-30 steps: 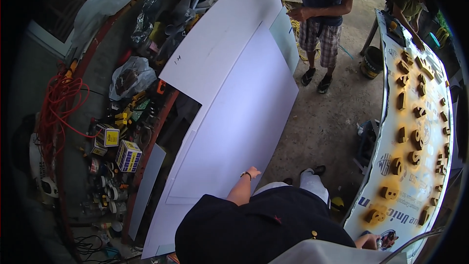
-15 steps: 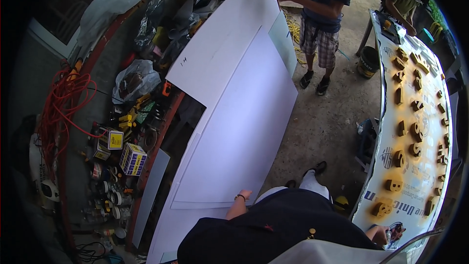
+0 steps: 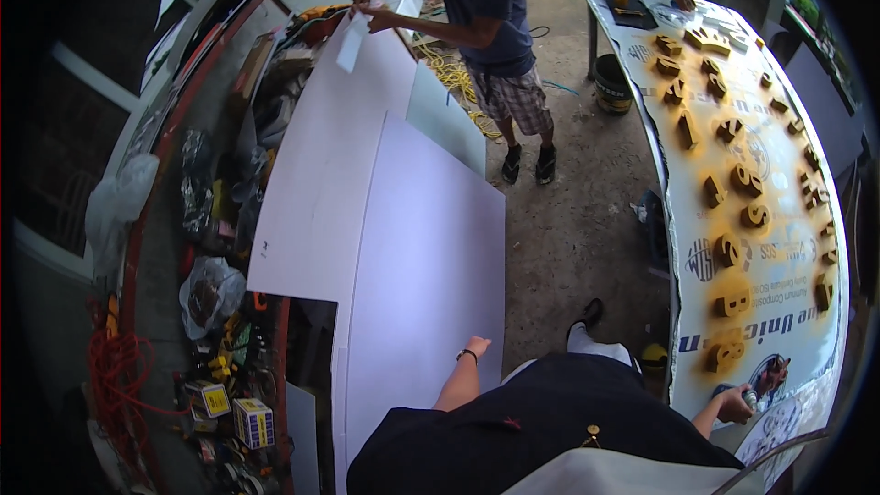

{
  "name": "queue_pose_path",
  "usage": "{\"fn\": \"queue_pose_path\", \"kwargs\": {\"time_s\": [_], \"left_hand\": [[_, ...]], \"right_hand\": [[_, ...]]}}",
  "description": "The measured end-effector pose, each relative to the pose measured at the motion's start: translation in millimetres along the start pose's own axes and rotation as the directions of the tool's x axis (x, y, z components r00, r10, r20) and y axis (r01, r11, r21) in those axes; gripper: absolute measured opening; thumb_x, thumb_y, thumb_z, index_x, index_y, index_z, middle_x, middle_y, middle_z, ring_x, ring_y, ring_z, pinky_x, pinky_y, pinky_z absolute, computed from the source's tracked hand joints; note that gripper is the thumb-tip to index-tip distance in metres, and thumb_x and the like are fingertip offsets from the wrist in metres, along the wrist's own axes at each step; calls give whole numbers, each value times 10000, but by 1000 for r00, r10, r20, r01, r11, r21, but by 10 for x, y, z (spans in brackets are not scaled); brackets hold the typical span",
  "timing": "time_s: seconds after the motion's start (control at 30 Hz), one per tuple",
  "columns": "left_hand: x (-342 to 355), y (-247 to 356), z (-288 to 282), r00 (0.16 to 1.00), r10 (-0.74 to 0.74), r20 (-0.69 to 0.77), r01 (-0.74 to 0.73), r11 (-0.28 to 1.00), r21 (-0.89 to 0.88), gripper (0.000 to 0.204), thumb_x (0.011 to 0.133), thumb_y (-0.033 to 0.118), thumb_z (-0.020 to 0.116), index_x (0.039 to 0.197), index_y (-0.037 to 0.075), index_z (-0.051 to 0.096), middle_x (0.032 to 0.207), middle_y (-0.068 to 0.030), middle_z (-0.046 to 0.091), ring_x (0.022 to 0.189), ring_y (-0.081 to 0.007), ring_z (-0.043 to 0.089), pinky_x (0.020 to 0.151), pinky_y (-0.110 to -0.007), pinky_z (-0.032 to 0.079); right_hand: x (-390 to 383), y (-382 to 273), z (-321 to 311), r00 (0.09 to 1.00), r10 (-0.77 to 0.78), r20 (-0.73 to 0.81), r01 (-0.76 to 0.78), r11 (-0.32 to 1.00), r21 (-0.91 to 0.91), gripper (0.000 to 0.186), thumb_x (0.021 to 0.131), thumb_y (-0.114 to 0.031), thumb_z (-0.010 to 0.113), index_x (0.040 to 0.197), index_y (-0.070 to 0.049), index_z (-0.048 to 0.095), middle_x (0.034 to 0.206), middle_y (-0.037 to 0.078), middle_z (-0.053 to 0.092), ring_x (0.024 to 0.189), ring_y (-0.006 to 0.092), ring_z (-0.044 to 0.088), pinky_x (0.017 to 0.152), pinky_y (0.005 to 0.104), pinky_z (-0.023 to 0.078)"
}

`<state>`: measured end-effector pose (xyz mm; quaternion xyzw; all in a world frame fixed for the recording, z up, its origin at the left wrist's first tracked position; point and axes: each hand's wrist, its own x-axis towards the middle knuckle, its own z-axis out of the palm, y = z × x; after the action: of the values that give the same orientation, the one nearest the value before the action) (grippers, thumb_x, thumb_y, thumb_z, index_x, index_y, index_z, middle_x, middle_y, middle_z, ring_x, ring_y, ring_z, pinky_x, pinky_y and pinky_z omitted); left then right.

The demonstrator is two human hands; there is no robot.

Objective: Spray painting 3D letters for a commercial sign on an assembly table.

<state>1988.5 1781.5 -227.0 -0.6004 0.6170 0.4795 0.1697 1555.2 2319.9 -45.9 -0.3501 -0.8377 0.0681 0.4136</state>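
Gripping a small cylindrical object (image 3: pixel 751 399) in the right hand (image 3: pixel 731 406), with fingers wrapped round it, at the near end of the counter (image 3: pixel 779 247), close to yellow-brown raised letters (image 3: pixel 731 302). Holding the left hand (image 3: pixel 476 346) out by the right edge of a large white sheet (image 3: pixel 431 247), apparently with nothing in it; cannot tell how far open, or whether touching. Facing a co-worker (image 3: pixel 495 27) in a dark shirt, with a pale strip (image 3: pixel 351 43) at the fingers.
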Motion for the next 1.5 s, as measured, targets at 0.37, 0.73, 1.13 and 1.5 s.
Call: {"fn": "queue_pose_path", "kwargs": {"time_s": [0.37,0.73,1.13,1.5], "left_hand": [[563,1738,12,993,111,-38,-98,964,246,431,719,357,604,1038,67,583,1159,-226,481,1189,-356,299,993,-400,253],[940,3141,331,969,207,134,-245,876,416,476,721,400,595,1068,74,568,1199,-242,401,1136,-340,359,971,-383,289],[1001,4395,713,850,431,303,-517,574,635,462,718,328,624,1053,18,551,1068,-186,492,986,-275,499,860,-348,410],[1279,4591,680,754,549,361,-626,434,648,453,728,320,625,1043,3,554,1014,-146,565,858,-215,568,773,-313,455]], "right_hand": [[48,-209,-77,990,120,-78,-131,981,-146,562,636,-401,677,1027,-51,479,939,140,524,863,310,521,684,424,460],[53,-266,-75,980,154,-128,-172,974,-145,517,657,-353,651,1048,-66,472,930,149,525,872,314,519,697,419,453],[41,-249,-43,973,165,-160,-184,976,-115,527,655,-352,664,1070,-87,475,955,139,519,877,311,523,686,416,459],[80,-382,-39,969,184,-167,-198,978,-72,516,633,-299,668,1067,-96,476,974,133,506,908,303,517,727,397,460]]}}
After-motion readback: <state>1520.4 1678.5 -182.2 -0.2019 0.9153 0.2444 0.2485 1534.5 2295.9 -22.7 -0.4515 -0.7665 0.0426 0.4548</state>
